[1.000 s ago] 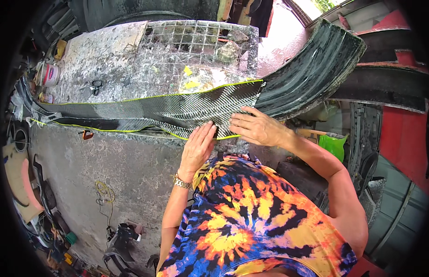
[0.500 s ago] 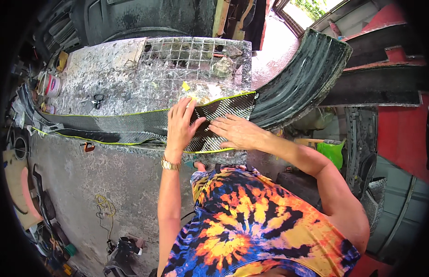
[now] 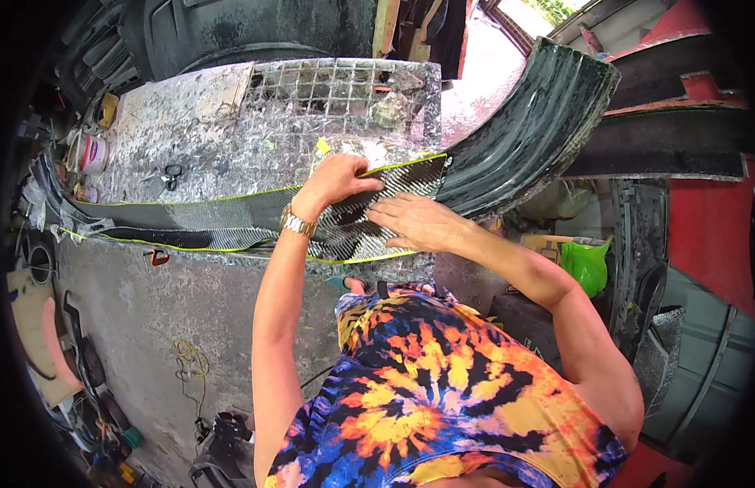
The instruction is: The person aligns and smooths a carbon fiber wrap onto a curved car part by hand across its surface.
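A strip of black woven carbon-fibre cloth [image 3: 231, 213] with yellow-green edges lies along a long dark curved mould [image 3: 528, 134]. My left hand [image 3: 338, 180] is at the cloth's far edge, its fingers curled over that edge and the thumb lying on the weave; the fingertips are partly hidden. Flat on the cloth rests my right hand [image 3: 418, 223], fingers stretched toward the left hand, holding nothing. Beneath both hands the weave bends and shines unevenly. The cloth's right end stops short of the mould's upturned right part.
The mould lies along the near side of a stained worktable [image 3: 206, 146] with a metal grid [image 3: 320, 91]. Scissors [image 3: 167, 177] and a white tub [image 3: 93, 153] stand on the left part. A green bag [image 3: 587, 267] is at right; a yellow cord [image 3: 189, 358] lies on the floor.
My left hand has turned and moved away from me to the cloth's far edge, its fingers now curled instead of flat. The right hand stays nearly in place on the cloth.
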